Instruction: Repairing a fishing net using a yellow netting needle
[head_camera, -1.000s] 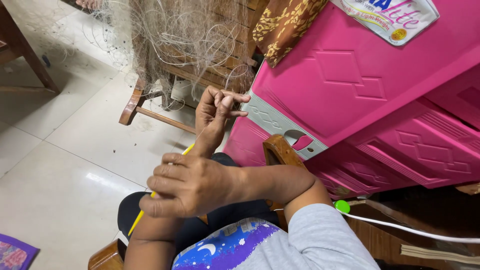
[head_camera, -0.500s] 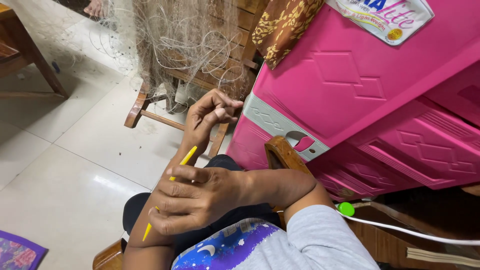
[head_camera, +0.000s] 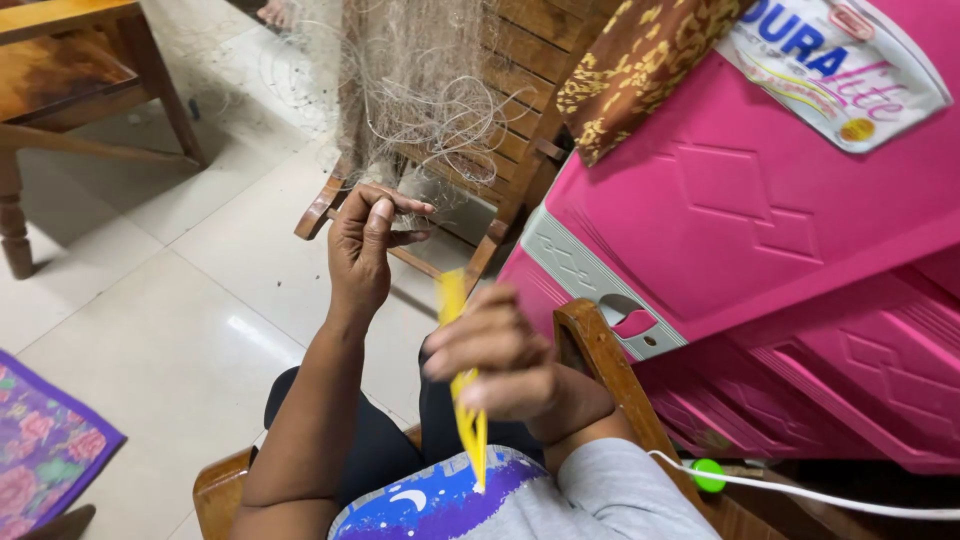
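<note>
The left hand (head_camera: 365, 250) is raised ahead of the body, thumb and fingertips pinched together on fine pale strands of the tangled, off-white fishing net (head_camera: 415, 100) that hangs just beyond and above it; the right hand (head_camera: 500, 355) sits nearer the body, to the right of and below the left, and is blurred, its fingers closed around a long, flat yellow plastic netting needle (head_camera: 468, 425); the needle runs from above the knuckles down to a point over the blue and purple printed shirt (head_camera: 440, 505); the two hands are apart, with a clear gap between them. The net drapes over a slatted brown wooden chair (head_camera: 520, 60) beyond the left hand; to the right of the right hand stands a bright pink moulded plastic cabinet (head_camera: 760, 220); left of the left hand lies the pale tiled floor (head_camera: 150, 340), with a wooden table (head_camera: 60, 60) farther off.
</note>
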